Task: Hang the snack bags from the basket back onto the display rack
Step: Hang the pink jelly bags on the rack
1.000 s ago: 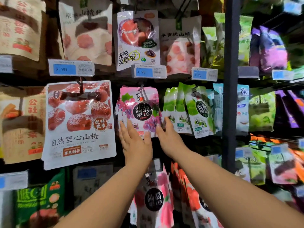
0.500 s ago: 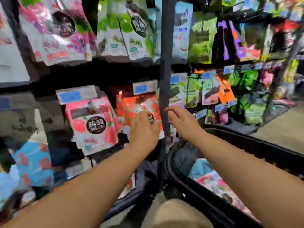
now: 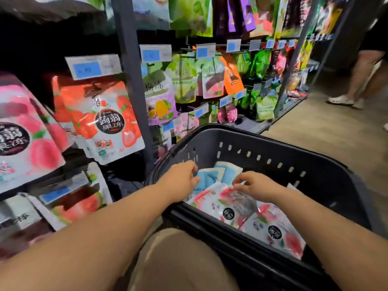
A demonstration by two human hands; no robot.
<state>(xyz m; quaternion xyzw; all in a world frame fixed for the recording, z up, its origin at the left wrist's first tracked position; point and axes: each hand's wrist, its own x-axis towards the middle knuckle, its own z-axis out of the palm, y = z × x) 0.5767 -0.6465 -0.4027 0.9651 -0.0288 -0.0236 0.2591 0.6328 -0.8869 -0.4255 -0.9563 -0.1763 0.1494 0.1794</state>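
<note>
Both hands over the black basket (image 3: 273, 148) rn. Left hand (image 3: 180, 181) loosely curled, holding nothing, just above a blue bag (image 3: 210, 177). Right hand (image 3: 259, 185) has fingers bunched at the red-white jelly bags (image 3: 226, 204), can't tell if it's pinching one tbh. Display rack (image 3: 130, 80) is on the left.

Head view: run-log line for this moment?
stage: pick | left hand: open, over blue bag | right hand: over red-white bag, grip unclear | basket: holds both

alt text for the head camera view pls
A person's left hand and right hand reach into a black basket holding a blue snack bag and red-and-white snack bags. Left of it, a display rack carries hanging fruit-jelly bags under blue price tags; another person's legs stand at far right.
</note>
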